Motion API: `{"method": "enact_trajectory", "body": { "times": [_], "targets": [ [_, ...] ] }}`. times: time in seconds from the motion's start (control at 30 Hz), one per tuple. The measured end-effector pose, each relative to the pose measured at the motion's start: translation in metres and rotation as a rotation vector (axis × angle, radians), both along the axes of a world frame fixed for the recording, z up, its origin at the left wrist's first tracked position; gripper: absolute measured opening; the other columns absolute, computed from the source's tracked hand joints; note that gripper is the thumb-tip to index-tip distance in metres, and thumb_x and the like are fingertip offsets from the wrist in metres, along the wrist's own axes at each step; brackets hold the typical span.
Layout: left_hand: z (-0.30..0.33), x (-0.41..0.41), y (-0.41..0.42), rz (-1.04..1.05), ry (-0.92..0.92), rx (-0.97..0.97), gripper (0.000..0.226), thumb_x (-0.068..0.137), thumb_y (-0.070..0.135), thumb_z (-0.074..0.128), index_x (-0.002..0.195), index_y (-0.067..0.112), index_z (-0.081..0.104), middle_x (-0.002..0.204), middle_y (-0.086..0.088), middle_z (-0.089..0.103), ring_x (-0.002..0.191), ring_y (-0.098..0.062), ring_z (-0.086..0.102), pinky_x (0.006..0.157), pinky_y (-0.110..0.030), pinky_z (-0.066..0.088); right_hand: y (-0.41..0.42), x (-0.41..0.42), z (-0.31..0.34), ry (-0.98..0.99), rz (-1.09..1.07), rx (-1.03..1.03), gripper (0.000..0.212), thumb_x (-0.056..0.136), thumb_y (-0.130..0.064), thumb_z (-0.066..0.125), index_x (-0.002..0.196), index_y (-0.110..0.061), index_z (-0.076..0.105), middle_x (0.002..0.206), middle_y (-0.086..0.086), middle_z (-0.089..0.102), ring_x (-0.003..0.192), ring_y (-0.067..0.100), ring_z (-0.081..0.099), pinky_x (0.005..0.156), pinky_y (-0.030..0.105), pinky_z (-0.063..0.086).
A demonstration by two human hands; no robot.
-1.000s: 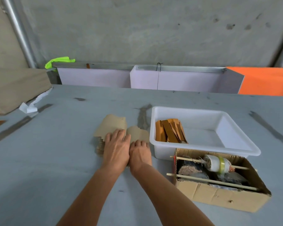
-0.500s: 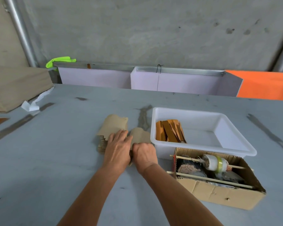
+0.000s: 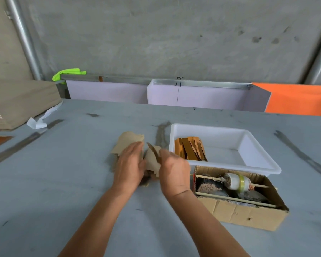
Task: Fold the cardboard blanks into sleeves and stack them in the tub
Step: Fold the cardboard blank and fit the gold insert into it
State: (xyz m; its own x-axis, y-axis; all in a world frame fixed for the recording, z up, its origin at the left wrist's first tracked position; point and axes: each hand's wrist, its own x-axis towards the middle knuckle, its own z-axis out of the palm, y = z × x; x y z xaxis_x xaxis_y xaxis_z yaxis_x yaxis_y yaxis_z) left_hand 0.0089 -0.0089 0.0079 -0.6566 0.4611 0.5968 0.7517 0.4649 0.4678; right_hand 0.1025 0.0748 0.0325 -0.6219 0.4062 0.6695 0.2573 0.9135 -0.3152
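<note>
A small pile of tan cardboard blanks (image 3: 128,142) lies on the grey table, left of the white tub (image 3: 258,165). My left hand (image 3: 129,166) rests flat on the pile with straight fingers. My right hand (image 3: 174,170) grips one blank (image 3: 152,160) and lifts its right part up from the pile, tilted on edge between the two hands. Several folded orange-brown sleeves (image 3: 190,149) lean together in the tub's left end.
An open cardboard box (image 3: 245,212) with a tape roll on sticks sits against the tub's near side. A big stack of cardboard sheets (image 3: 17,102) and a white paper scrap (image 3: 40,121) lie at the far left. Low white panels (image 3: 193,95) line the table's back edge.
My right hand has curled around the top blank and raised it off the pile, moving slightly right. My left hand stays pressed on the pile.
</note>
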Motion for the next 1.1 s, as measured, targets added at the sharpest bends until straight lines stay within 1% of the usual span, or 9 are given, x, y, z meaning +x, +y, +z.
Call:
{"method": "enact_trajectory", "body": {
  "times": [0.07, 0.13, 0.2, 0.33, 0.47, 0.67, 0.8, 0.97, 1.1],
  "targets": [
    [0.008, 0.004, 0.001, 0.005, -0.101, 0.104, 0.054, 0.079, 0.002, 0.070, 0.130, 0.001, 0.052, 0.131, -0.013, 0.055, 0.124, -0.027, 0.049, 0.104, -0.028, 0.033, 0.014, 0.009, 0.006, 0.048, -0.003, -0.278, 0.013, 0.079, 0.004, 0.062, 0.069, -0.005, 0.063, 0.055, 0.010, 0.056, 0.050, 0.028, 0.043, 0.049, 0.027, 0.028],
    [0.016, 0.009, 0.003, 0.008, -0.205, 0.251, 0.057, 0.079, 0.010, 0.074, 0.131, 0.004, 0.051, 0.129, -0.007, 0.057, 0.122, -0.021, 0.051, 0.103, -0.026, 0.035, 0.027, 0.020, 0.011, 0.117, 0.055, -0.633, 0.023, 0.085, -0.004, 0.058, 0.063, -0.007, 0.054, 0.056, 0.004, 0.049, 0.056, 0.025, 0.042, 0.052, 0.029, 0.030],
    [0.024, 0.017, 0.006, 0.012, -0.420, 0.376, 0.057, 0.078, 0.016, 0.076, 0.129, 0.012, 0.052, 0.114, 0.004, 0.061, 0.110, -0.013, 0.058, 0.093, -0.024, 0.044, 0.033, 0.034, 0.019, 0.172, 0.125, -0.928, 0.025, 0.087, -0.008, 0.062, 0.063, -0.011, 0.054, 0.063, 0.009, 0.056, 0.060, 0.027, 0.053, 0.058, 0.035, 0.049],
    [0.030, 0.036, 0.011, -0.149, -0.926, 0.592, 0.019, 0.079, 0.005, 0.072, 0.094, 0.015, 0.064, 0.068, 0.009, 0.071, 0.062, 0.002, 0.065, 0.052, -0.011, 0.048, 0.032, 0.063, 0.026, 0.195, 0.203, -1.196, 0.014, 0.087, -0.012, 0.066, 0.077, -0.021, 0.063, 0.074, 0.002, 0.069, 0.066, 0.015, 0.067, 0.051, 0.024, 0.052],
    [0.029, 0.055, 0.013, -0.214, -1.046, 0.574, 0.014, 0.084, 0.011, 0.067, 0.071, 0.016, 0.066, 0.068, 0.001, 0.068, 0.063, -0.012, 0.060, 0.054, -0.022, 0.049, 0.036, 0.088, 0.033, 0.231, 0.167, -1.357, 0.007, 0.093, -0.024, 0.059, 0.087, -0.023, 0.060, 0.080, -0.003, 0.066, 0.071, 0.011, 0.064, 0.051, 0.022, 0.048],
    [0.035, 0.080, 0.011, -0.320, -1.046, 0.520, 0.022, 0.087, 0.014, 0.064, 0.065, 0.015, 0.063, 0.059, 0.002, 0.062, 0.053, -0.009, 0.054, 0.055, -0.024, 0.047, 0.049, 0.124, 0.035, 0.210, 0.149, -1.331, 0.010, 0.090, -0.027, 0.061, 0.089, -0.019, 0.066, 0.086, 0.000, 0.067, 0.081, 0.017, 0.064, 0.058, 0.025, 0.049],
    [0.042, 0.093, 0.006, -0.371, -0.932, 0.361, 0.010, 0.081, 0.005, 0.069, 0.073, 0.012, 0.068, 0.051, 0.006, 0.055, 0.041, -0.005, 0.040, 0.042, -0.014, 0.035, 0.055, 0.149, 0.029, 0.225, 0.187, -1.161, 0.008, 0.087, -0.013, 0.064, 0.083, -0.015, 0.071, 0.066, -0.008, 0.068, 0.064, 0.009, 0.063, 0.048, 0.017, 0.046],
    [0.037, 0.115, 0.008, -0.386, -0.940, 0.308, 0.009, 0.082, -0.006, 0.064, 0.081, 0.003, 0.065, 0.055, 0.001, 0.064, 0.041, -0.012, 0.057, 0.037, -0.017, 0.037, 0.057, 0.173, 0.015, 0.238, 0.186, -0.976, 0.020, 0.082, -0.002, 0.069, 0.075, -0.020, 0.075, 0.069, 0.001, 0.072, 0.063, 0.009, 0.064, 0.055, 0.013, 0.046],
    [0.032, 0.129, 0.010, -0.432, -1.072, 0.372, 0.010, 0.080, 0.007, 0.071, 0.089, 0.010, 0.069, 0.068, -0.002, 0.072, 0.054, -0.017, 0.067, 0.044, -0.019, 0.048, 0.060, 0.186, 0.005, 0.193, 0.074, -0.820, 0.026, 0.078, -0.007, 0.073, 0.070, -0.031, 0.074, 0.061, -0.014, 0.067, 0.050, -0.001, 0.051, 0.049, 0.011, 0.037]
  ]
}}
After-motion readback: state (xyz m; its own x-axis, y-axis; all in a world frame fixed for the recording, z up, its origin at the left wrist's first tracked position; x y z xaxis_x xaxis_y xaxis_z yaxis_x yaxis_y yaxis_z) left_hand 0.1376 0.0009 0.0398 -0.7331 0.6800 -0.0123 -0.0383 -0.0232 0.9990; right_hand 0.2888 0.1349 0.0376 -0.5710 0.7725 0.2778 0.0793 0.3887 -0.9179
